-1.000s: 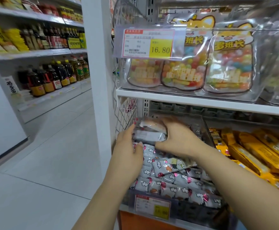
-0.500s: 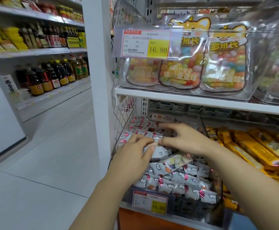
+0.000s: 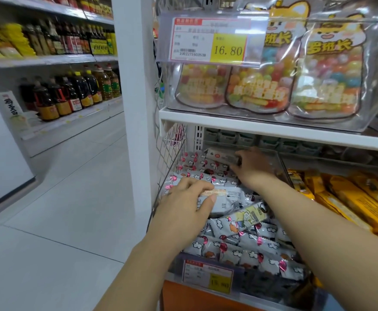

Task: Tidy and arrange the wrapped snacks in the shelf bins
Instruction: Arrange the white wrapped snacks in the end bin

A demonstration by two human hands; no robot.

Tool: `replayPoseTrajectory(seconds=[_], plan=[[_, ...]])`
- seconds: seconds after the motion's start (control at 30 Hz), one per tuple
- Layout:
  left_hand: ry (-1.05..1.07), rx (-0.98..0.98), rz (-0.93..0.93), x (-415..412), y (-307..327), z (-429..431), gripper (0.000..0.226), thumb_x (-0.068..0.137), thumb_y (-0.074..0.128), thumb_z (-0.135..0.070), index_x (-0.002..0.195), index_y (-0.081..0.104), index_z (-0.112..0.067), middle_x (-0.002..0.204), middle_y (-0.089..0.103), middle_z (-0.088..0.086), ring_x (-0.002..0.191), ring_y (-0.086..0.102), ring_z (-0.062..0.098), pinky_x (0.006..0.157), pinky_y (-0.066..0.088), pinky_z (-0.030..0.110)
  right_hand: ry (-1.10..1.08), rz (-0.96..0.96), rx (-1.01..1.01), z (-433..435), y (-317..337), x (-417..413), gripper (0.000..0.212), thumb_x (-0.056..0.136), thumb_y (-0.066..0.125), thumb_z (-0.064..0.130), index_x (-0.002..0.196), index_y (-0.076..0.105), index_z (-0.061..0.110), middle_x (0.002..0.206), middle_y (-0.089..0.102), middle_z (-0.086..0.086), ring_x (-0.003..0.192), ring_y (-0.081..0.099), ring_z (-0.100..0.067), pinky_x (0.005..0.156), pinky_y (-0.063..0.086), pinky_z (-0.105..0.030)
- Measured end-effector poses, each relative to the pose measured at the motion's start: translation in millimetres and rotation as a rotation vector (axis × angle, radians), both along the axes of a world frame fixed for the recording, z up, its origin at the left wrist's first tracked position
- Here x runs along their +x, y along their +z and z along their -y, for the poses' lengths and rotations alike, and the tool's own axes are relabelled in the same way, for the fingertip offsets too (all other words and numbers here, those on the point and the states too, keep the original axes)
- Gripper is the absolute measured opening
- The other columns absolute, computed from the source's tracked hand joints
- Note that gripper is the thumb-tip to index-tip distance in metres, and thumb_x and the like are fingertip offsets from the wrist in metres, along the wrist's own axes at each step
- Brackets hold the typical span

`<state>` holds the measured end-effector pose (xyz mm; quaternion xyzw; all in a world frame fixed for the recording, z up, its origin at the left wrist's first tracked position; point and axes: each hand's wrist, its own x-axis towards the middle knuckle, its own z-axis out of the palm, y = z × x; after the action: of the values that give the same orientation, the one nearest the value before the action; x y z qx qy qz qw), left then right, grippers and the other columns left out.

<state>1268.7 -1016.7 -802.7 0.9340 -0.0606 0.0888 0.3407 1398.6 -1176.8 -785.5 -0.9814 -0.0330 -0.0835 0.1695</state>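
Observation:
A clear shelf bin [image 3: 281, 163] on the lower shelf holds several grey wrapped snacks [image 3: 246, 243] with pink ends and cloud prints. My left hand [image 3: 183, 203] grips a grey snack pack [image 3: 226, 198] lying on top of the pile near the bin's left side. My right hand [image 3: 254, 167] reaches to the back of the bin and holds another grey snack pack [image 3: 219, 156] there. Rows of packs [image 3: 197, 167] lie ordered at the back left; the front ones lie loose.
A neighbouring bin at the right holds yellow wrapped bars [image 3: 352, 198]. The shelf above [image 3: 251, 125] carries clear candy pouches [image 3: 323, 81] and a price tag [image 3: 210, 41]. A wire mesh panel [image 3: 172, 153] bounds the bin's left. An aisle floor [image 3: 60, 209] and bottle shelves [image 3: 71, 90] lie left.
My right hand has moved from the middle of the pile to the back of the bin, taking a grey pack there. My left hand stays on its pack at the left.

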Motion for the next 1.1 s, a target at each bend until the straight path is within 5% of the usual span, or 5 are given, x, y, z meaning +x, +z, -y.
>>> replayPoseTrajectory(seconds=[0.2,0.6,0.77,0.93,1.1], plan=[[0.022,-0.003,0.019,-2.6,0.4,3.5,0.029,0.096,0.042,-0.042,0.123,0.051,-0.038,0.126,0.042,-0.017,0.113,0.046,0.010,0.101,0.039,0.039,0.028,0.020,0.111,-0.8,-0.9,-3.6,0.018,0.090,0.060,0.023,0.104,0.049,0.022,0.114,0.061,-0.003,0.090,0.054,-0.019,0.074,0.043,-0.030],[0.109,-0.046,0.198,-6.1,11.2,5.0,0.038,0.095,0.048,-0.039,0.132,0.053,-0.030,0.145,0.039,-0.009,0.135,0.030,0.010,0.113,0.025,0.033,0.248,0.123,0.277,24.0,30.0,-79.0,0.040,0.088,0.063,0.025,0.127,0.054,0.023,0.112,0.061,0.005,0.091,0.056,-0.010,0.070,0.042,-0.016],[0.134,-0.416,0.163,-7.7,27.5,12.1,0.057,0.091,0.060,-0.028,0.142,0.034,-0.031,0.129,0.051,-0.017,0.112,0.052,-0.004,0.091,0.039,0.012,0.399,-0.021,0.402,41.8,32.8,-106.5,0.032,0.095,0.052,0.023,0.126,0.055,0.028,0.091,0.068,0.001,0.045,0.046,0.000,0.043,0.032,-0.012],[0.023,-0.593,0.058,-10.8,32.3,24.0,0.028,0.091,0.060,-0.023,0.116,0.048,-0.029,0.108,0.056,-0.018,0.076,0.054,-0.026,0.063,0.039,-0.004,0.452,-0.177,0.517,53.6,36.0,-109.9,0.027,0.100,0.042,0.021,0.112,0.060,0.037,0.082,0.070,0.012,0.058,0.056,0.005,0.056,0.041,-0.011],[0.044,-0.804,-0.042,-6.4,37.0,30.4,0.028,0.089,0.062,-0.023,0.113,0.052,-0.014,0.106,0.069,0.004,0.079,0.069,0.005,0.067,0.055,0.016,0.374,-0.148,0.481,60.2,34.8,-110.1,0.028,0.099,0.043,0.023,0.122,0.060,0.025,0.110,0.066,0.010,0.099,0.062,-0.005,0.091,0.049,-0.029]])
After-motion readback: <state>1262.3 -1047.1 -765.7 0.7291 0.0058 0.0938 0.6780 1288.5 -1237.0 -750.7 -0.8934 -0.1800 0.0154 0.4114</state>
